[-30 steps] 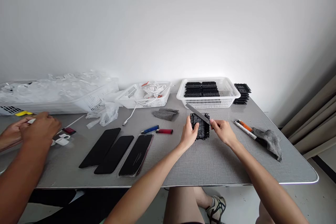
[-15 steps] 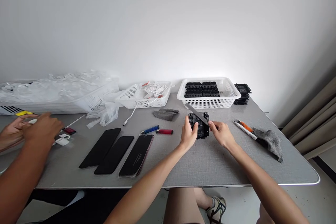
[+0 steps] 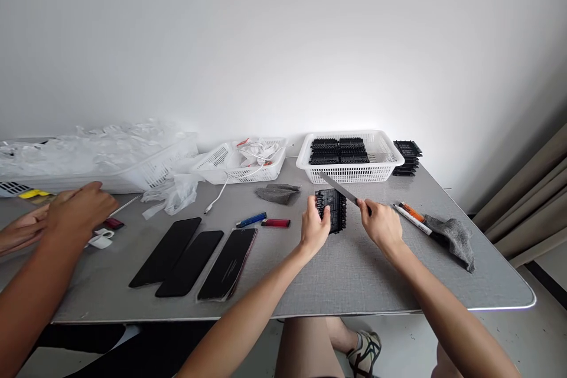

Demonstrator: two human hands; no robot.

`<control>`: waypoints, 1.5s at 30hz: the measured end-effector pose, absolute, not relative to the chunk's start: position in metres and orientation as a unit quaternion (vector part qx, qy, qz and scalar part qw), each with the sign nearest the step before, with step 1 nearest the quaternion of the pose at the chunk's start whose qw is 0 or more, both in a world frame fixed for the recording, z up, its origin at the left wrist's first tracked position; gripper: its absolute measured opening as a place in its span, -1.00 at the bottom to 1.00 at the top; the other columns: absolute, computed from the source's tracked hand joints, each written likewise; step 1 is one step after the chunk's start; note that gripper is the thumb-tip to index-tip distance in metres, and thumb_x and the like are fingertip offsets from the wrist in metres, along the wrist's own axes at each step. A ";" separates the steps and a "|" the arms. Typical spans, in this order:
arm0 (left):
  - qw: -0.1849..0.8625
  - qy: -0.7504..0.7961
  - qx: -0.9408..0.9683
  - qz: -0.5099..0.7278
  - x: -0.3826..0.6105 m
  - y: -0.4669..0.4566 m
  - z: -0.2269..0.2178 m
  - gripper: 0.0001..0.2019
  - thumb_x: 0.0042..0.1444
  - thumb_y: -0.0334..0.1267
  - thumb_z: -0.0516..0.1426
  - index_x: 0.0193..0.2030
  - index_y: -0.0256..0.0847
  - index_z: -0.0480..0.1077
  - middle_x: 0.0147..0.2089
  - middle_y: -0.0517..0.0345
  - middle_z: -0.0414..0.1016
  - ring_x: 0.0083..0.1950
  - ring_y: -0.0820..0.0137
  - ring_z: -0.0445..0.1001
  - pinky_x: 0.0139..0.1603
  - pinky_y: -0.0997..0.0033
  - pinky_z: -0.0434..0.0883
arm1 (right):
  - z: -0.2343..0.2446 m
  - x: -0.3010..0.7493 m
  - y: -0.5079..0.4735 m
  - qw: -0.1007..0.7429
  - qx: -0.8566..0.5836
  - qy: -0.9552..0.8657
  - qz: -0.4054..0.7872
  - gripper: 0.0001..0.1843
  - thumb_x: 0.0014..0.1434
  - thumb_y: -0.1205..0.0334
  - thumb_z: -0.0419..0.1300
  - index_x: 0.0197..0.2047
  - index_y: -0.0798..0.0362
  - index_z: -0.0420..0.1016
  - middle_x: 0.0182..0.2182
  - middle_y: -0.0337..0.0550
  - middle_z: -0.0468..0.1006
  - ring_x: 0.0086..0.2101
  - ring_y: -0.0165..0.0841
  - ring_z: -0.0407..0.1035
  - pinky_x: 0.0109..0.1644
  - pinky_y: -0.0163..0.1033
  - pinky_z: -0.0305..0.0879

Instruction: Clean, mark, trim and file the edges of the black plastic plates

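Note:
My left hand (image 3: 315, 227) is closed around the left side of a black ribbed plastic part (image 3: 338, 212), tilted above the table, with the thumb across its face. The part has toothed side edges. My right hand (image 3: 383, 225) grips a flat grey metal file (image 3: 337, 186) by its near end. The file slants up and to the left, passing over the top right corner of the part; whether the two touch I cannot tell. Behind them, a white plastic basket (image 3: 349, 175) holds several similar black parts (image 3: 339, 152).
More black parts (image 3: 406, 158) are stacked right of the basket. Markers (image 3: 414, 218) and a grey cloth (image 3: 452, 239) lie at right. Phones (image 3: 228, 264), lighters (image 3: 275, 222) and a cable basket (image 3: 248, 174) are to the left. A co-worker's hands (image 3: 75, 212) work at far left.
My right hand has moved right and slightly down with the file, uncovering more of the black part's face. My left hand still holds the part, now turned slightly.

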State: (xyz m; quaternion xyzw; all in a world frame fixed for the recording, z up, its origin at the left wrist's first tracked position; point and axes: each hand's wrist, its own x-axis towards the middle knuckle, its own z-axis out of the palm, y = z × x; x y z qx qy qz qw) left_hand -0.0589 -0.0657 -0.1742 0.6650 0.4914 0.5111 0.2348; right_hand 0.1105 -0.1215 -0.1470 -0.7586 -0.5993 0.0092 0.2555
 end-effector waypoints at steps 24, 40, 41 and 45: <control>0.220 0.515 0.651 0.513 -0.059 -0.068 -0.168 -0.82 0.17 -0.21 0.08 -0.13 -0.14 0.17 -0.25 0.07 0.44 -0.22 0.22 0.46 -0.18 0.26 0.32 | -0.155 0.117 -0.113 0.352 -0.694 -0.601 0.182 -0.42 0.35 -0.22 -0.20 -0.52 -0.01 0.21 -0.65 -0.23 0.30 -0.57 -0.36 0.17 -0.44 -0.28 -0.08; 0.240 0.397 0.676 0.572 -0.060 -0.067 -0.170 -0.84 0.25 -0.20 0.08 -0.08 -0.15 0.24 -0.16 0.01 0.48 -0.13 0.24 0.49 -0.11 0.26 0.37 | -0.160 0.115 -0.104 0.506 -0.510 -0.447 0.533 -0.37 0.07 -0.41 0.14 -0.39 0.08 0.43 -0.62 -0.29 0.32 -0.66 -0.48 0.12 -0.66 -0.35 0.09; 0.221 0.365 0.701 0.572 -0.061 -0.067 -0.169 -0.89 0.26 -0.24 0.06 -0.11 -0.14 0.23 -0.16 0.02 0.48 -0.10 0.25 0.47 -0.07 0.25 0.36 | -0.158 0.114 -0.105 0.510 -0.493 -0.435 0.555 -0.38 0.06 -0.39 0.18 -0.37 0.09 0.45 -0.59 -0.24 0.38 -0.66 -0.49 0.12 -0.68 -0.36 0.09; 0.097 0.270 0.785 0.549 -0.065 -0.068 -0.167 -0.86 0.17 -0.45 0.04 -0.23 -0.11 0.19 -0.20 0.08 0.45 -0.05 0.25 0.39 0.03 0.17 0.26 | -0.153 0.115 -0.108 0.522 -0.445 -0.385 0.617 -0.43 0.08 -0.32 0.23 -0.37 0.11 0.46 -0.50 -0.12 0.52 -0.68 -0.54 0.08 -0.72 -0.38 0.09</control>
